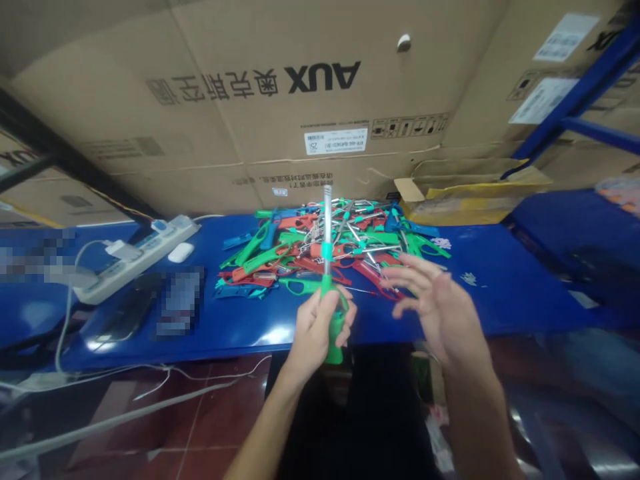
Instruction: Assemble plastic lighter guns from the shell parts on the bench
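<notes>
Taking the left hand as the centre of the clock, a tall brown cardboard wall [425, 73] with upside-down black AUX print spans 12 o'clock. In front of it stretches a glossy blue tabletop [495, 280]. On this, at 12 o'clock, sprawls a loose heap of green, red, orange and blue plastic trigger-lighter pieces [300, 257], mixed with silver metal tubes and teal collars. An open brown cardboard box edged with yellow tape [460, 202] stands at 2 o'clock, and a long white plastic power strip [133, 263] lies at 10 o'clock.

The right hand [445, 313], at 3 o'clock, is spread with its fingers apart and holds nothing visible; its fingertips reach over the heap's near right edge, though I cannot tell whether they touch anything. The left hand [320, 323] is closed around the handle of a green plastic trigger lighter with a silver tube and teal collar [326, 287], which stands upright above the near table edge, tube pointing to 12 o'clock.

A small rounded white case [181, 252] rests at 10 o'clock, and a cluster of tiny pale parts [469, 278] lies between 2 and 3.

The held lighter seems to have handle, collar and tube already joined; whether it is complete is unclear. Much of the heap looks still unhandled, and which pieces there are joined cannot be made out.
</notes>
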`<state>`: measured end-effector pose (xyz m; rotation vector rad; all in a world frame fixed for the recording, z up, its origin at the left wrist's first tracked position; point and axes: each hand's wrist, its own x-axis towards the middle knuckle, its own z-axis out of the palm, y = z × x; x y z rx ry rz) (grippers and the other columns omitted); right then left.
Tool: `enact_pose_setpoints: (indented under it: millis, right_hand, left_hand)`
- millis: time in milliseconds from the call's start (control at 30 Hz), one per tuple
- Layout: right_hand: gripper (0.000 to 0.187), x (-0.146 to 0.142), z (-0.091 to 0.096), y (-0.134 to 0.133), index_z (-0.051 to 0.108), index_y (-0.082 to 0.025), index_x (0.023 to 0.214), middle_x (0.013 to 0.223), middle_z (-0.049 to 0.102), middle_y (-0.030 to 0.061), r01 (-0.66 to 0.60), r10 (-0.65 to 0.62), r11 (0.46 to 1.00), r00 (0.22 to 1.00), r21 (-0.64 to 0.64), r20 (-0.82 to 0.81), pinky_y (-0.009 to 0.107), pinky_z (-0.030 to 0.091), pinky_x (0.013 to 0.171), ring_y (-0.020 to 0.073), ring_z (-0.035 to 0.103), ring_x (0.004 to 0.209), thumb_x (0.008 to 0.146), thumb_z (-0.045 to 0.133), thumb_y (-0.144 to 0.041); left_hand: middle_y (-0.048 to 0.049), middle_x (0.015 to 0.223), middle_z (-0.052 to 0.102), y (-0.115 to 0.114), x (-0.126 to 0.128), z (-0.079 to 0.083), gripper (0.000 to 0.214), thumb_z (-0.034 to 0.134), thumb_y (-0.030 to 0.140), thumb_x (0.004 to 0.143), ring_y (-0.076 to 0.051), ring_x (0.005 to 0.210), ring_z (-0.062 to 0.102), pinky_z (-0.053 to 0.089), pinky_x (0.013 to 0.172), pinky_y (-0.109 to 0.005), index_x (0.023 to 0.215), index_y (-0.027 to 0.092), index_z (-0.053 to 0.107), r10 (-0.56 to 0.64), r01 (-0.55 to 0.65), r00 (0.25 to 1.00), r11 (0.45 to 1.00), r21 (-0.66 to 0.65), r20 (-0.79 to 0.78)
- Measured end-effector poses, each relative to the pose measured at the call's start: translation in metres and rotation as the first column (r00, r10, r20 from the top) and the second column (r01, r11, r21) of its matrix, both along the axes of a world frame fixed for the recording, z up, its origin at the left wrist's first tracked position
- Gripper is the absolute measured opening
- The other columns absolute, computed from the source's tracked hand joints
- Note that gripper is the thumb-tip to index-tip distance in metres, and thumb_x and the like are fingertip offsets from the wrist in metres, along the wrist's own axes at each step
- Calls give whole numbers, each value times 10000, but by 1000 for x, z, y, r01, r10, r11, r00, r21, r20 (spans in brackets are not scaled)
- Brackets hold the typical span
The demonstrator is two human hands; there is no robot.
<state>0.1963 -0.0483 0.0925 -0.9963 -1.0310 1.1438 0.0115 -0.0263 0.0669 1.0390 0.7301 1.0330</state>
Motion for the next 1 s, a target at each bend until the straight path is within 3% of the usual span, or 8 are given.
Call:
enact_pose_setpoints:
  millis: [100, 167, 333, 433, 533, 667, 833, 1000]
  right_hand:
    - [450, -10, 11, 16, 686, -243, 1292, 1311, 719, 118, -14, 16, 999, 999, 40, -46, 406, 606, 930, 254, 678, 1214, 987, 573, -554]
    - [412, -22, 12, 23, 734, -223, 1194, 1217, 758, 109, -50, 50, 998, 999, 39, -6, 436, 581, 988, 254, 701, 1164, 967, 613, -545]
    - [340, -38, 5, 23, 765, -198, 943, 1098, 773, 94, -101, 100, 995, 994, -20, -37, 328, 626, 703, 212, 725, 934, 953, 642, -514]
    - [328, -42, -2, 16, 743, -189, 880, 1131, 754, 85, -174, 169, 983, 983, -62, -75, 226, 522, 477, 144, 667, 728, 919, 683, -509]
    - [331, -46, -6, 9, 711, -192, 887, 1128, 742, 74, -185, 179, 979, 982, -87, -65, 204, 478, 460, 115, 610, 666, 932, 662, -517]
    - [400, -46, -2, -5, 677, -217, 935, 1177, 720, 71, -145, 146, 989, 989, -23, 31, 248, 520, 551, 156, 657, 781, 1016, 493, -563]
    - [377, -44, 8, -20, 622, -239, 917, 1170, 699, 70, -70, 63, 995, 992, 70, 106, 354, 575, 901, 246, 626, 1200, 1055, 418, -524]
    - [329, -51, 14, -28, 613, -241, 895, 1165, 709, 55, -88, 82, 993, 994, 80, 75, 397, 528, 1019, 237, 639, 1194, 1068, 426, -449]
  left_hand:
    - [33, 720, 548, -4, 5, 1, 368, 485, 533, 1025, -47, 439, 417, 337, 425, -184, 955, 179, 555, -109, 116, 980, 993, 36, -167]
    - [25, 725, 541, -7, 6, 4, 371, 447, 499, 1046, -59, 485, 425, 348, 463, -190, 890, 179, 554, -148, 194, 936, 974, 115, -319]
    - [17, 728, 565, -9, -2, 13, 348, 390, 414, 1073, -99, 587, 491, 402, 592, -218, 882, 188, 572, -71, 265, 833, 922, 283, -549]
    - [14, 743, 613, -4, -8, 16, 291, 401, 376, 1076, -114, 618, 542, 405, 637, -233, 988, 189, 606, -4, 280, 790, 892, 354, -613]
    - [14, 729, 622, -2, -9, 19, 264, 411, 360, 1076, -125, 592, 549, 390, 614, -240, 1071, 188, 610, 7, 325, 748, 868, 376, -663]
    - [7, 740, 630, -8, -6, 23, 296, 402, 358, 1081, -145, 603, 576, 390, 612, -254, 1202, 184, 609, 30, 369, 714, 833, 413, -699]
    - [-35, 847, 701, -20, -4, 28, 400, 394, 392, 1083, -202, 703, 666, 462, 673, -288, 1407, 197, 523, 98, 378, 716, 778, 502, -691]
    - [-83, 930, 739, -22, -9, 32, 383, 411, 372, 1077, -221, 713, 707, 493, 648, -288, 1380, 181, 546, 127, 378, 723, 750, 543, -679]
